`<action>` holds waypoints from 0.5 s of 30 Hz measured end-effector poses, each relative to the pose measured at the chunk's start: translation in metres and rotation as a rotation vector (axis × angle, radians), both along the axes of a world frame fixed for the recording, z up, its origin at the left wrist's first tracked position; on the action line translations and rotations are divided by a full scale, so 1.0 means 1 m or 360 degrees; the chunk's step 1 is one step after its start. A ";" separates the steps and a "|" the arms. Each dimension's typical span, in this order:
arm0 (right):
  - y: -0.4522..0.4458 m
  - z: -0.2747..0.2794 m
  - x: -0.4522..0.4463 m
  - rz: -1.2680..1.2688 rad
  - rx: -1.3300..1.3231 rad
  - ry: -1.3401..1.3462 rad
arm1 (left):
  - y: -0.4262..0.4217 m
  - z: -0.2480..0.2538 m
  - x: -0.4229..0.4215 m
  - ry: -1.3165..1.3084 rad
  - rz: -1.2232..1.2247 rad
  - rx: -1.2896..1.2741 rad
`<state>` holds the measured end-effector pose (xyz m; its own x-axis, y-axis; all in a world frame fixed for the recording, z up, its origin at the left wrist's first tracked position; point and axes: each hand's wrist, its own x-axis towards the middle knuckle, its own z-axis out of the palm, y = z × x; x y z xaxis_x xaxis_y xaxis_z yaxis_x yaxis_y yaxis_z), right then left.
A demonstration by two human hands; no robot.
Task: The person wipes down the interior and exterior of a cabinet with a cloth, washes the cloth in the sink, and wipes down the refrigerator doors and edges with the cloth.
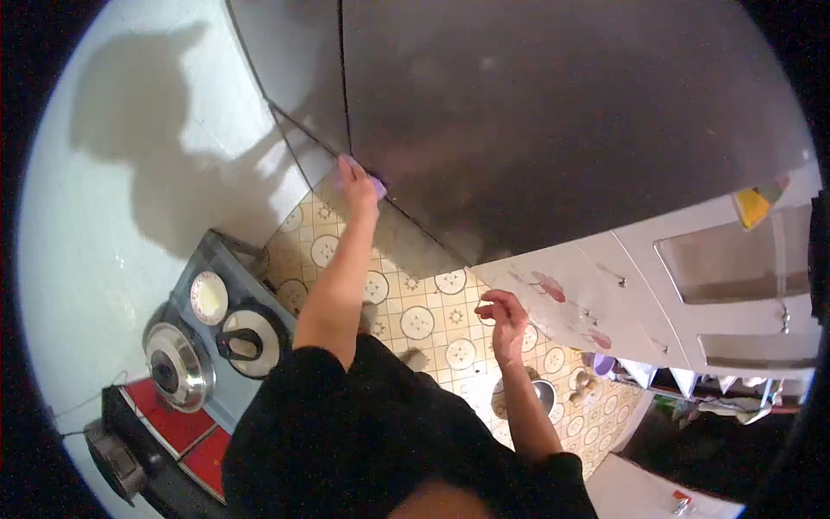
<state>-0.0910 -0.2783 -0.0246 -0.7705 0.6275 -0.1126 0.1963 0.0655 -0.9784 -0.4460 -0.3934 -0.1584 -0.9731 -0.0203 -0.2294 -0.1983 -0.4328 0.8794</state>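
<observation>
My left hand (356, 183) is stretched out ahead with a small purple cloth (378, 187) under its fingers. It presses the cloth to the lower part of a large dark grey fridge (536, 121), near the seam between its doors. My right hand (505, 317) hangs in the air beside the white cabinet, fingers loosely bent and apart, with nothing seen in it. Part of the cloth is hidden by my left hand.
To the left, a counter (226, 387) bears a steel lidded pot (194, 381), another lid (264, 342) and a patterned plate (208, 298). White cabinets (596, 294) stand on the right. A metal bowl (543, 396) is near my right forearm, above the tiled floor (417, 323).
</observation>
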 end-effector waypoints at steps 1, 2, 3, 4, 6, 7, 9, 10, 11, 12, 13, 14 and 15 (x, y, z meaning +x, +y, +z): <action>-0.004 -0.002 -0.008 0.0048 -0.0081 0.0044 | 0.000 0.013 0.021 -0.0162 -0.0127 0.0160; -0.008 -0.007 -0.017 0.0117 -0.0106 0.0102 | 0.009 0.026 0.043 -0.0129 -0.0136 0.0085; -0.011 -0.008 -0.025 0.0177 -0.0118 0.0165 | 0.018 0.038 0.065 -0.0097 -0.0144 0.0011; -0.015 0.001 -0.033 0.0258 -0.0119 0.0201 | 0.027 0.043 0.086 0.0028 -0.0117 -0.0142; -0.022 0.014 -0.049 0.0300 -0.0166 0.0133 | 0.028 0.115 0.137 -0.0134 -0.0432 0.0078; -0.022 0.020 -0.051 0.0333 -0.0122 0.0183 | 0.027 0.152 0.159 -0.0094 -0.0551 0.0095; -0.019 0.031 -0.055 0.0434 -0.0037 0.0271 | 0.031 0.191 0.189 0.0470 -0.0579 -0.0189; -0.015 0.033 -0.056 0.0474 0.0018 0.0263 | 0.031 0.207 0.201 0.0744 -0.0570 -0.0330; -0.012 0.038 -0.053 0.0448 0.0127 0.0304 | 0.029 0.225 0.210 0.1011 -0.0551 -0.0475; -0.009 0.048 -0.050 0.0419 0.0240 0.0347 | 0.029 0.246 0.216 0.1337 -0.0487 -0.0505; -0.006 0.057 -0.048 0.0384 0.0355 0.0393 | 0.032 0.270 0.217 0.1669 -0.0420 -0.0527; -0.004 0.061 -0.045 0.0314 0.0173 0.0435 | 0.038 0.293 0.217 0.2001 -0.0352 -0.0543; 0.002 0.065 -0.040 0.0304 0.0125 0.0457 | 0.047 0.314 0.210 0.2252 -0.0404 -0.0510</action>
